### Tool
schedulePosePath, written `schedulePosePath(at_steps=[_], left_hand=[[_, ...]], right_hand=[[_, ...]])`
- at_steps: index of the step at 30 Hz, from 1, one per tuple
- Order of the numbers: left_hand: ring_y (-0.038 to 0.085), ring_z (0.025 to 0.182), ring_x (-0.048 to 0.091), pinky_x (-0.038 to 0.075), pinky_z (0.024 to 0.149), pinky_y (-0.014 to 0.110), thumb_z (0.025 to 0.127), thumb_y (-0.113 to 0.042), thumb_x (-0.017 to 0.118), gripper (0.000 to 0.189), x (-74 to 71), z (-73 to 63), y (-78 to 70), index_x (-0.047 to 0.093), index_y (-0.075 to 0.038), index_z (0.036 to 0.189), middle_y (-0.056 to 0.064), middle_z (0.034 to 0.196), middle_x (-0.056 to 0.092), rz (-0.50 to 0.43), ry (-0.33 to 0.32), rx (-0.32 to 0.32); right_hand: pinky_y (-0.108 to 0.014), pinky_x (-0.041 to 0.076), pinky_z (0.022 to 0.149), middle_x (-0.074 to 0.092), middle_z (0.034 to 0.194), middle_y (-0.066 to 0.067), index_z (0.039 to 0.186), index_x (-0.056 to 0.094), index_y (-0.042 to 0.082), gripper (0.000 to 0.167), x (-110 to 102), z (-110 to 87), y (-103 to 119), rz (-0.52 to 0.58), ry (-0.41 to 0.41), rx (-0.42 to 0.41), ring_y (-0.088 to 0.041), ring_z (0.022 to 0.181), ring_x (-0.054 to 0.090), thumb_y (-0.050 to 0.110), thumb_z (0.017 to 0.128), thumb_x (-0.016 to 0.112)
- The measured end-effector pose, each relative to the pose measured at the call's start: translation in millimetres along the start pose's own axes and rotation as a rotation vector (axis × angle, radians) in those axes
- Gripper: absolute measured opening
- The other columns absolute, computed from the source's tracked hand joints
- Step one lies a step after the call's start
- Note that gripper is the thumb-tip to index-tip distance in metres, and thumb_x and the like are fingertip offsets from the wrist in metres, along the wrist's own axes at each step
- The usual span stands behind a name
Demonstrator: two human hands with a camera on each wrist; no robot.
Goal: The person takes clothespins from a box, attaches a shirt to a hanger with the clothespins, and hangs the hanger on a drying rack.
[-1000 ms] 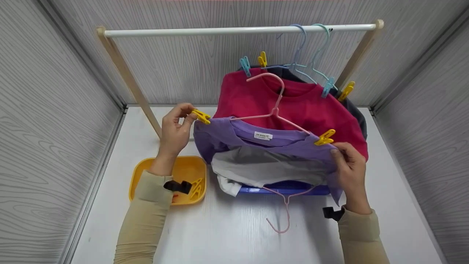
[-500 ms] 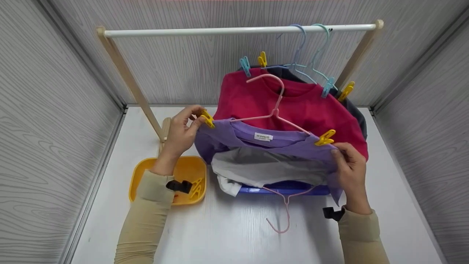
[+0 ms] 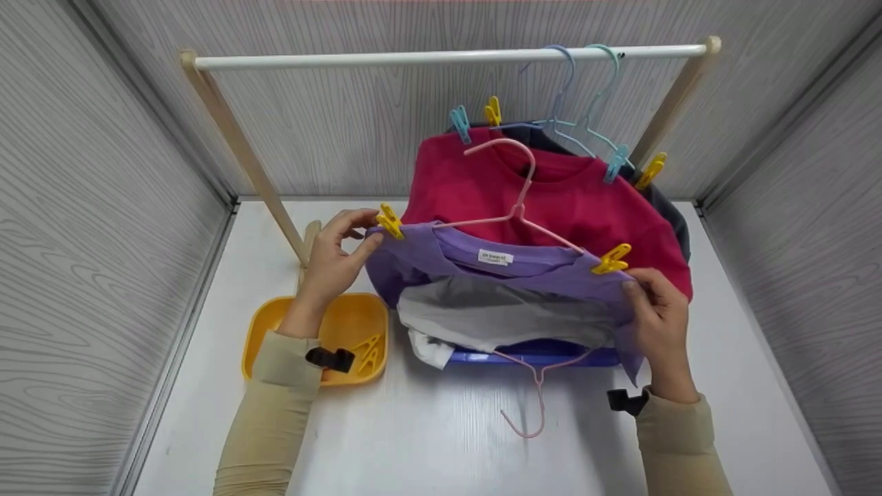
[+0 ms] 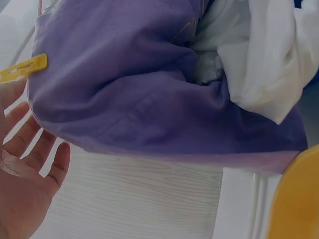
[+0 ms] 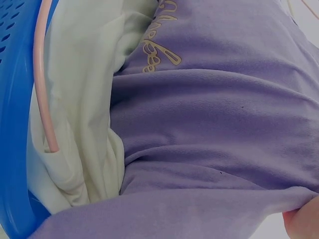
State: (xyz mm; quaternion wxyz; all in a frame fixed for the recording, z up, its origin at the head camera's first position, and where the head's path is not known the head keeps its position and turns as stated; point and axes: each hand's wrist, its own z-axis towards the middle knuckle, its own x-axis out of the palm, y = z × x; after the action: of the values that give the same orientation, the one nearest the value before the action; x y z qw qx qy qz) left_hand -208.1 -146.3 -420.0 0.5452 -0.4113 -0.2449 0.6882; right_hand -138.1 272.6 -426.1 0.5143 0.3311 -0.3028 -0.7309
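Easing spread, seemingly empty left grip (image 3: 334,260) off yellow clip (image 3: 390,222) on purple shirt (image 3: 419,248). Pinching its opposite shoulder with right grip (image 3: 660,313), probably steadying.

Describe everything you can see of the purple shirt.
The purple shirt looks like soft cloth, with a white label inside its neck and looping letters. A pink hanger runs into the neck; a yellow clip sits on each shoulder. Creased, it spreads in front of the red shirt, pale cloth against it. The right hand pinches one side; the left hand is at the other, contact unclear.
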Motion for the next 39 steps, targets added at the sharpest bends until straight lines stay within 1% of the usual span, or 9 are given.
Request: schedulePosePath(at_steps=[3,7,14,18,21,24,27,32,39], left_hand=[[0.03,0.095,0.059,0.047,0.08,0.043,0.09,0.008,0.064,0.019,-2.6,-2.5,-8.2,0.065,0.011,0.109,0.021,0.102,0.065,0.022,-0.007,-0.001],[0.025,0.091,0.06,0.047,0.078,0.029,0.091,0.008,0.063,0.014,-3.6,-5.2,-4.5,0.067,0.011,0.104,0.02,0.097,0.066,0.043,-0.015,-0.008],[0.02,0.082,0.058,0.045,0.076,0.02,0.092,0.003,0.065,0.012,-3.3,-6.8,31.7,0.072,0.005,0.101,0.015,0.092,0.068,0.088,-0.015,-0.027],[0.017,0.077,0.055,0.044,0.072,0.02,0.093,-0.003,0.065,0.01,-2.4,-4.9,37.7,0.074,0.001,0.098,0.009,0.088,0.067,0.132,-0.043,-0.013],[0.016,0.077,0.055,0.044,0.069,0.021,0.094,-0.006,0.065,0.011,-1.5,-2.5,39.1,0.072,0.0,0.098,0.008,0.089,0.067,0.179,-0.074,0.002],[0.016,0.075,0.056,0.044,0.066,0.021,0.095,-0.007,0.064,0.011,-0.4,1.5,38.7,0.071,0.001,0.098,0.009,0.089,0.066,0.23,-0.111,0.013],[0.016,0.074,0.058,0.044,0.063,0.022,0.095,-0.008,0.065,0.011,0.4,6.5,38.4,0.072,0.001,0.097,0.009,0.087,0.067,0.29,-0.149,0.021],[0.019,0.077,0.062,0.047,0.064,0.03,0.096,-0.013,0.064,0.016,2.9,18.5,37.3,0.073,0.0,0.099,0.009,0.088,0.069,0.383,-0.185,0.004],[0.025,0.08,0.063,0.05,0.072,0.037,0.096,-0.01,0.063,0.018,5.2,43.4,31.9,0.072,0.005,0.1,0.015,0.091,0.068,0.343,-0.235,-0.037]], right_hand=[[-0.017,0.047,0.075,0.066,0.089,0.005,0.093,0.06,-0.02,0.011,0,0.6,0,0.002,0.0,-0.005,-0.005,0.08,0.059,-0.024,0.087,0.051],[-0.017,0.047,0.076,0.066,0.089,0.005,0.093,0.06,-0.02,0.011,0,1.0,-1,-0.001,0.001,-0.006,-0.005,0.081,0.059,-0.024,0.088,0.051],[-0.017,0.047,0.074,0.066,0.088,0.003,0.093,0.06,-0.019,0.01,1,0.7,-2,-0.021,0.007,-0.014,-0.006,0.08,0.059,-0.023,0.088,0.052],[-0.016,0.045,0.07,0.066,0.084,-0.007,0.093,0.062,-0.017,0.011,2,3.6,1,-0.077,0.024,-0.042,-0.006,0.075,0.055,-0.022,0.087,0.054],[-0.015,0.043,0.067,0.064,0.081,-0.016,0.092,0.064,-0.014,0.01,3,9.6,1,-0.154,0.051,-0.085,-0.007,0.071,0.052,-0.02,0.087,0.058],[-0.014,0.041,0.067,0.065,0.081,-0.016,0.091,0.067,-0.009,0.009,-2,17.6,-8,-0.257,0.086,-0.133,-0.007,0.071,0.051,-0.016,0.086,0.064],[-0.016,0.039,0.066,0.067,0.082,-0.01,0.091,0.07,-0.003,0.009,-7,26.2,-18,-0.381,0.113,-0.177,-0.009,0.07,0.05,-0.01,0.085,0.07],[-0.022,0.032,0.06,0.063,0.08,-0.008,0.091,0.072,-0.001,0.005,-8,40.4,-13,-0.569,0.119,-0.209,-0.013,0.066,0.044,0.001,0.086,0.073],[-0.025,0.032,0.06,0.062,0.08,-0.011,0.094,0.073,-0.002,0.009,-3,58.5,-8,-0.637,0.114,-0.165,-0.016,0.066,0.046,0.006,0.089,0.071]])
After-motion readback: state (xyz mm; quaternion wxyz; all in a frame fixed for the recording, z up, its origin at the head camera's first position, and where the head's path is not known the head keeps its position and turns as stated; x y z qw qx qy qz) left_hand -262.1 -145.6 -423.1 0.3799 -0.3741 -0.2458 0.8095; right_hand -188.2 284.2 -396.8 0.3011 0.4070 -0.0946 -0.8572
